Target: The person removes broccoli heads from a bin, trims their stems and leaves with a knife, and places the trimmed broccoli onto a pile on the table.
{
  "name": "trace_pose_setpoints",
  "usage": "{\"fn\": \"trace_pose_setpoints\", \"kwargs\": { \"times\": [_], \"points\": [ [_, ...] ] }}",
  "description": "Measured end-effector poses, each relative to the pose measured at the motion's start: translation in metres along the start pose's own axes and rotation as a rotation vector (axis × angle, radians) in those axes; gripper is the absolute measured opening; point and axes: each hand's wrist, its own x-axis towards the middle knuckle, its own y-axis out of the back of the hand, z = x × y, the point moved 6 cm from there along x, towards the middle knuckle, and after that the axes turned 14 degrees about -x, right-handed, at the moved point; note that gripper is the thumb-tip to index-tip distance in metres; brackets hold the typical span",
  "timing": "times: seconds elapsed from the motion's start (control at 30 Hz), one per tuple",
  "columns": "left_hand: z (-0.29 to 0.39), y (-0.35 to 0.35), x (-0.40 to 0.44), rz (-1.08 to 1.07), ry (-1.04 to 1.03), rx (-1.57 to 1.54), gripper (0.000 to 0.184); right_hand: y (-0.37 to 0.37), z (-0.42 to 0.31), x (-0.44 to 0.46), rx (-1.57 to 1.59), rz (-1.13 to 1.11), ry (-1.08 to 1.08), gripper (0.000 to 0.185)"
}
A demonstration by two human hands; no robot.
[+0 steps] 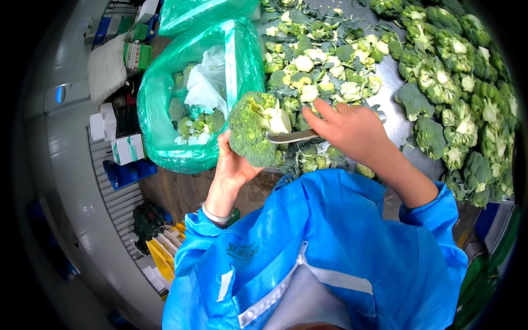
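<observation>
My left hand (234, 168) is closed around a large broccoli head (253, 129), its pale cut stem turned toward the right. In my right hand (349, 129) is a knife (294, 136) with a curved metal blade, its tip touching or very near the broccoli's stem. Beneath and beyond both hands, a heap of cut stem pieces and leaf trimmings (308, 60) covers the metal table (391, 80). Just left of the broccoli stands a container lined with a green plastic bag (157, 104), holding some broccoli and a crumpled translucent sheet (208, 82).
Many broccoli heads (454, 110) are piled along the table's right side. A second green bag (203, 14) lies beyond the first. Off to the left on the floor are white boxes (127, 149), a blue bin (124, 175) and yellow crates (160, 258).
</observation>
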Motion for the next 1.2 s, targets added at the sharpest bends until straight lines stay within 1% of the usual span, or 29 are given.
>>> {"fn": "trace_pose_setpoints", "kwargs": {
  "times": [0.13,0.27,0.37,0.47,0.53,0.67,0.77,0.87,0.9,1.0,1.03,1.1,1.13,1.17,1.2],
  "points": [
    [0.000,0.006,-0.004,0.090,-0.001,-0.020,0.091,0.001,0.001,0.006,-0.002,-0.019,0.080,0.026],
    [-0.004,0.015,-0.007,0.067,0.031,-0.084,0.087,-0.007,-0.003,0.007,0.083,-0.121,0.187,0.020],
    [-0.009,0.012,-0.008,0.026,0.079,-0.162,0.086,-0.006,-0.008,0.006,-0.053,0.049,0.064,0.016],
    [-0.010,0.002,-0.007,-0.007,0.066,-0.152,0.083,-0.006,-0.011,0.006,-0.169,0.027,-0.053,0.015],
    [-0.010,-0.003,-0.004,-0.033,0.025,-0.137,0.085,-0.012,-0.010,0.004,-0.170,0.009,-0.070,0.015],
    [-0.012,-0.008,0.001,-0.100,-0.001,-0.088,0.079,-0.020,-0.009,0.002,-0.183,0.005,-0.132,0.014],
    [-0.010,-0.008,0.003,-0.028,-0.071,0.035,0.073,-0.051,-0.005,-0.007,-0.255,-0.178,-0.284,0.029],
    [0.002,-0.002,0.001,0.116,-0.228,0.073,0.071,-0.113,0.036,-0.052,0.374,-0.210,-0.634,0.029],
    [0.007,-0.001,-0.003,0.166,-0.333,0.124,0.074,-0.111,0.030,-0.055,0.876,-0.432,-0.787,0.033],
    [0.016,0.016,-0.002,0.179,-0.329,0.266,0.079,-0.077,0.000,-0.034,1.153,-0.242,-0.664,0.048],
    [0.016,-0.006,-0.006,0.196,-0.395,0.386,0.081,-0.056,-0.003,-0.019,1.137,-0.167,-0.654,0.057],
    [0.010,-0.016,-0.001,0.134,-0.409,0.431,0.083,-0.035,-0.013,0.009,1.078,-0.031,-0.621,0.069],
    [0.010,-0.020,0.001,0.102,-0.421,0.454,0.084,-0.035,-0.016,0.017,1.033,0.033,-0.591,0.071],
    [0.011,-0.015,0.002,0.087,-0.398,0.355,0.083,-0.043,-0.010,0.021,1.141,0.029,-0.548,0.067],
    [0.012,-0.007,0.004,0.056,-0.340,0.207,0.081,-0.044,0.000,0.019,1.410,-0.220,-0.637,0.061]
  ]
}}
